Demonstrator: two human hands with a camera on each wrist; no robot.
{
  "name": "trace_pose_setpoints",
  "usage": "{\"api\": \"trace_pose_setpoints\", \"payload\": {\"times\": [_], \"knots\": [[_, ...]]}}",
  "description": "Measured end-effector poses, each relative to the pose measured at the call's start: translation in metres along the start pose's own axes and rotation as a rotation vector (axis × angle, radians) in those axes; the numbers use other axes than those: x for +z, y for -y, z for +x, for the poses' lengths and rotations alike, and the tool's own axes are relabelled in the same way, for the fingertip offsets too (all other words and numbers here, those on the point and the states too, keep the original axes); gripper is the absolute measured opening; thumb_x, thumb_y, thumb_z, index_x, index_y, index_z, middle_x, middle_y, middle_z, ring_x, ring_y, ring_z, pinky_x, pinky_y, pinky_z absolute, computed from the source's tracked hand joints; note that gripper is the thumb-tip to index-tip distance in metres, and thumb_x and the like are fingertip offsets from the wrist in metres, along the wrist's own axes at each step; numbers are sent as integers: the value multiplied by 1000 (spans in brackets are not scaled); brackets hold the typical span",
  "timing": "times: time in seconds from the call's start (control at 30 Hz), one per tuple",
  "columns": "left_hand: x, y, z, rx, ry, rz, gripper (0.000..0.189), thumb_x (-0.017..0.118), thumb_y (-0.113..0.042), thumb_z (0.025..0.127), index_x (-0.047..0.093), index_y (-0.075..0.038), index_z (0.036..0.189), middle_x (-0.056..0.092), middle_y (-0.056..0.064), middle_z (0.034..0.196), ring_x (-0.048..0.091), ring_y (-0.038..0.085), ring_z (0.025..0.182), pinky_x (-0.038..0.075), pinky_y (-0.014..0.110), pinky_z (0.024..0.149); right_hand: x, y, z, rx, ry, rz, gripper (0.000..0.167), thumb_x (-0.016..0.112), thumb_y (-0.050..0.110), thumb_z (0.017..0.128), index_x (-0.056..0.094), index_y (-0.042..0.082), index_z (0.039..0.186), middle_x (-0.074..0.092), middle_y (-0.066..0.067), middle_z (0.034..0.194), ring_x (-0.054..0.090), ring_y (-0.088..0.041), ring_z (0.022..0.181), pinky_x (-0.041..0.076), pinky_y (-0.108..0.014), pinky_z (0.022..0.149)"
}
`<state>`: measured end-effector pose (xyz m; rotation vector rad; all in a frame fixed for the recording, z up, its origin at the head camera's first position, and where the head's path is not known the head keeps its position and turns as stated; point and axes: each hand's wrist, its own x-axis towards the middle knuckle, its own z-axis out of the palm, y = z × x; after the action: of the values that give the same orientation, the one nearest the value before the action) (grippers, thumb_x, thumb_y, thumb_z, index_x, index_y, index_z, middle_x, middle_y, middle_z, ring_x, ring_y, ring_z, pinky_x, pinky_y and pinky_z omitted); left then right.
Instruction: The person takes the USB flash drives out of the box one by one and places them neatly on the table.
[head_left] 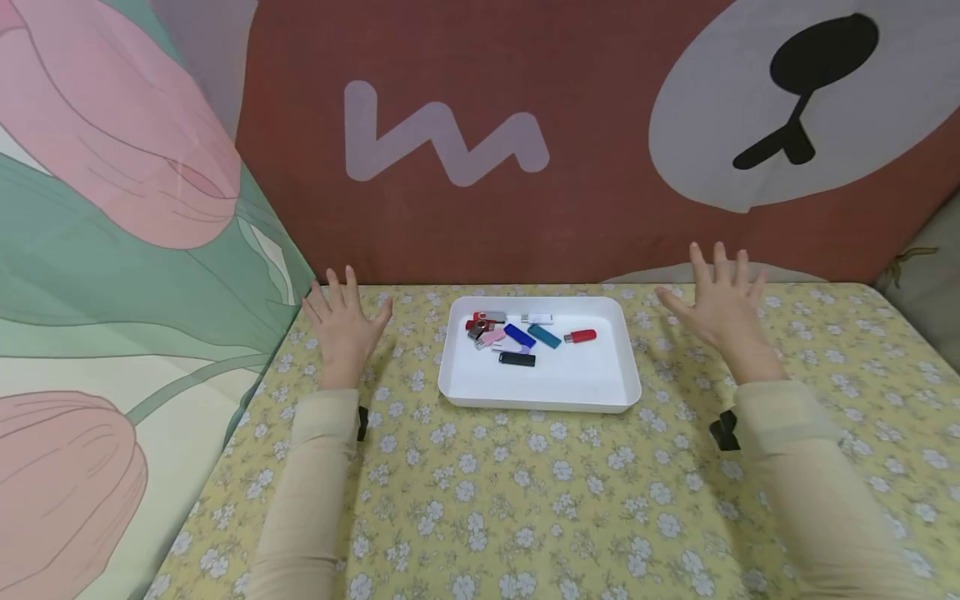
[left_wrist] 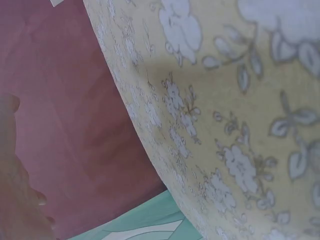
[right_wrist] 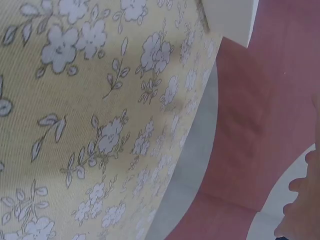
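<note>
A yellow floral tabletop (head_left: 555,517) carries a white tray (head_left: 577,379). Behind the tray rises a reddish-brown printed backdrop (head_left: 577,208); left of it, a tulip-patterned panel (head_left: 150,275). Assorted USB drives (head_left: 544,336) lie inside the tray, between the person's left grip (head_left: 344,329) and right grip (head_left: 720,310), both apart from it, fingers spread wide.

At frame centre, the white tray (head_left: 570,385) barred level passage; overhead access was free; USB sticks (head_left: 517,359) crowded mainly its left half.
</note>
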<state>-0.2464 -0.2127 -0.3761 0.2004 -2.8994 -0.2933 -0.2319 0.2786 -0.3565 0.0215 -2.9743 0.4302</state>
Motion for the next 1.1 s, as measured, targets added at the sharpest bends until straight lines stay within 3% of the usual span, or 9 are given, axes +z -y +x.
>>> {"api": "trace_pose_setpoints", "payload": {"times": [0.3, 0.53, 0.67, 0.8, 0.9, 1.1], "knots": [[3, -6, -1, 33, 7, 3, 82, 38, -57, 96, 3, -13, 155, 6, 20, 161, 5, 45, 146, 7, 62, 117, 4, 14, 3, -64, 28, 28, 86, 39, 58, 96, 2, 7, 154, 7, -32, 155, 0, -54, 141, 4, -70, 111], [2, -16, -4, 82, 39, -50, 78, 39, -53, 98, 6, -11, 155, 20, 21, 158, 22, 43, 142, 21, 58, 116, 6, 33, 4, -113, 76, 181, 75, 49, 35, 99, 10, 1, 153, 16, -33, 153, 13, -53, 140, 16, -68, 110], [-1, -25, -7, 104, 65, -132, 74, 40, -49, 99, 12, -8, 154, 33, 23, 152, 37, 42, 135, 34, 56, 109, 9, 43, 6, -127, 102, 233, 70, 52, 27, 99, 16, -1, 152, 21, -32, 152, 20, -52, 138, 22, -66, 109], [-1, -35, -9, 95, 102, -232, 69, 42, -45, 99, 21, -6, 152, 42, 23, 146, 51, 42, 122, 47, 53, 95, 12, 51, 8, -121, 136, 258, 65, 52, 25, 98, 22, 0, 150, 26, -29, 152, 23, -48, 139, 25, -64, 110], [1, -40, -11, 88, 130, -285, 66, 43, -44, 99, 27, -5, 150, 48, 22, 142, 57, 40, 115, 51, 51, 88, 15, 57, 8, -123, 166, 284, 63, 52, 24, 98, 25, 1, 150, 29, -28, 152, 26, -47, 139, 27, -62, 110], [4, -47, -14, 63, 225, -443, 60, 45, -41, 99, 34, -6, 147, 54, 19, 136, 58, 36, 116, 51, 49, 90, 24, 66, 8, -147, 202, 315, 59, 54, 20, 97, 31, 1, 148, 37, -28, 147, 37, -45, 133, 37, -58, 105]]}}
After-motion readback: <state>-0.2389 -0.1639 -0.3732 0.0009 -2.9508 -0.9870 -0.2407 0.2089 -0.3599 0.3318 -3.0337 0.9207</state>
